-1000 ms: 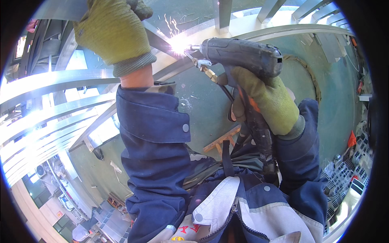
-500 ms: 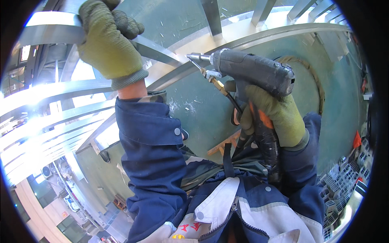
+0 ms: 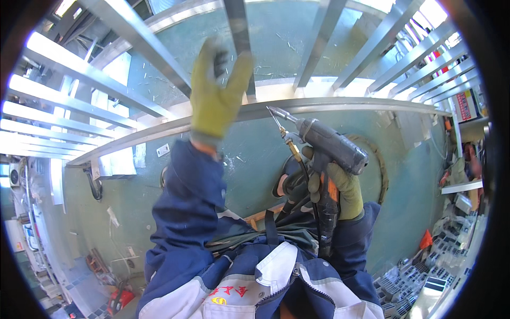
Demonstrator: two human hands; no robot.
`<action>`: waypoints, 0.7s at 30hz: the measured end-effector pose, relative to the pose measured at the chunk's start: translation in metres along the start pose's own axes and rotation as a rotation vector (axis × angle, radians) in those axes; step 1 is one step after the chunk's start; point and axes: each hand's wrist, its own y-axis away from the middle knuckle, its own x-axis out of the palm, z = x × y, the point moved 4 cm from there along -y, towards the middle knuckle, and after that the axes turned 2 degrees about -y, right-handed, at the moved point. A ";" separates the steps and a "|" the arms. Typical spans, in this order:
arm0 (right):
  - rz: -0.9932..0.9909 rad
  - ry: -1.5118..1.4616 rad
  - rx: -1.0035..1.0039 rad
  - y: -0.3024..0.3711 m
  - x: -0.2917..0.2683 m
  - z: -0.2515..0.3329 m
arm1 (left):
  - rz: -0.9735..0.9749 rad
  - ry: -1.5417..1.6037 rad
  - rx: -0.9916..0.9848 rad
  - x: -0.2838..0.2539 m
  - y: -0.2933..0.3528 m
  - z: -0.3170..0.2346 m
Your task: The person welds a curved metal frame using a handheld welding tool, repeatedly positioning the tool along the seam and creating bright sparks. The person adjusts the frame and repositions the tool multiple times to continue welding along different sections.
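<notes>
My right hand [image 3: 345,190], in a yellow-green work glove, is closed round the grip of a black and orange power drill [image 3: 336,144]. A thin nozzle with brass fittings [image 3: 288,138] runs beside the drill's bit, and a dark hose leads down from it. The bit's tip points up and left, close to the lower rail [image 3: 329,104] of a silvery metal frame; whether it touches, I cannot tell. My left hand [image 3: 217,101], gloved alike and slightly blurred, is raised over that rail with thumb and fingers apart, holding nothing. An upright bar [image 3: 238,32] stands just behind its fingertips.
Several slanting metal bars [image 3: 143,45] fan out from the rail. A hose loop [image 3: 383,170] lies on the green floor [image 3: 249,141]. Stacked cut profiles [image 3: 419,276] and an orange flag-like piece [image 3: 426,239] are at lower right; a red tool [image 3: 121,300] is at lower left.
My left hand has let go of a metal bar and moved right and down, opening its fingers. The drill has shifted lower in view, still in my right hand. The whole view has swung.
</notes>
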 end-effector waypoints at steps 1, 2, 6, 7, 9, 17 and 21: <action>-0.003 0.003 0.017 0.005 0.002 0.003 | -0.204 0.055 -0.006 -0.009 0.034 0.001; -0.039 0.025 0.029 0.009 0.006 0.002 | -0.096 0.163 -0.130 -0.020 0.066 0.002; -0.153 0.200 0.012 0.021 0.026 0.008 | 0.509 0.437 -0.595 -0.002 0.214 0.007; -0.186 0.267 -0.017 0.025 0.030 0.014 | 0.725 0.414 -0.505 0.008 0.230 -0.010; -0.163 0.328 -0.056 0.031 0.049 0.031 | 1.148 0.437 -0.232 0.029 0.269 -0.047; -0.108 0.631 -0.121 0.024 0.149 0.051 | 1.561 1.083 0.072 0.044 0.326 -0.146; -0.084 0.858 -0.045 -0.005 0.182 0.052 | 0.981 1.338 0.185 0.042 0.328 -0.147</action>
